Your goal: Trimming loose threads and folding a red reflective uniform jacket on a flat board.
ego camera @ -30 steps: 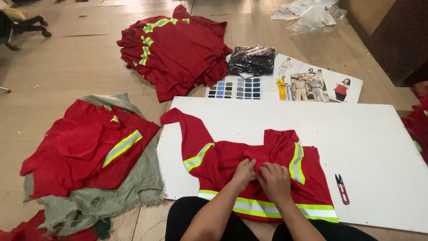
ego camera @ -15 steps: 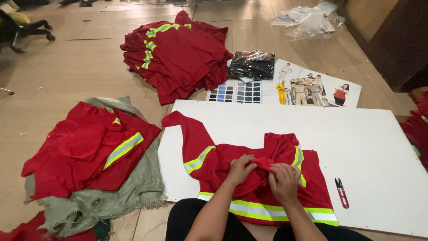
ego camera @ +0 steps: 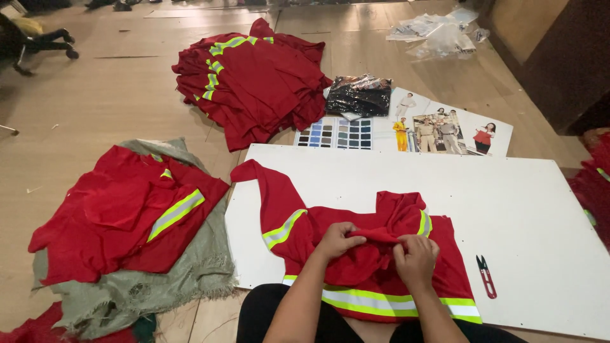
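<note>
In the head view, a red shirt (ego camera: 375, 254) with yellow-and-silver reflective bands is spread on the near edge of a white board (ego camera: 521, 216) laid on a wooden floor (ego camera: 95, 101). A fold of its red cloth is pinched up at the middle of the garment. The fold is grasped by the left hand (ego camera: 338, 239), whose fingers are curled around the cloth, and by the right hand (ego camera: 416, 257), whose fingers are clenched on the same ridge just beside it. One sleeve is stretched out toward the board's far left corner. Small red-handled snips (ego camera: 486, 276) are seen lying on the board to the right of the shirt, apart from it. To the left, more red shirts (ego camera: 121, 209) are piled on a green cloth (ego camera: 159, 286). Farther back, a larger stack of red shirts (ego camera: 254, 76) is seen beside a colour chart (ego camera: 337, 133) and a dark plastic-wrapped bundle (ego camera: 359, 95).
</note>
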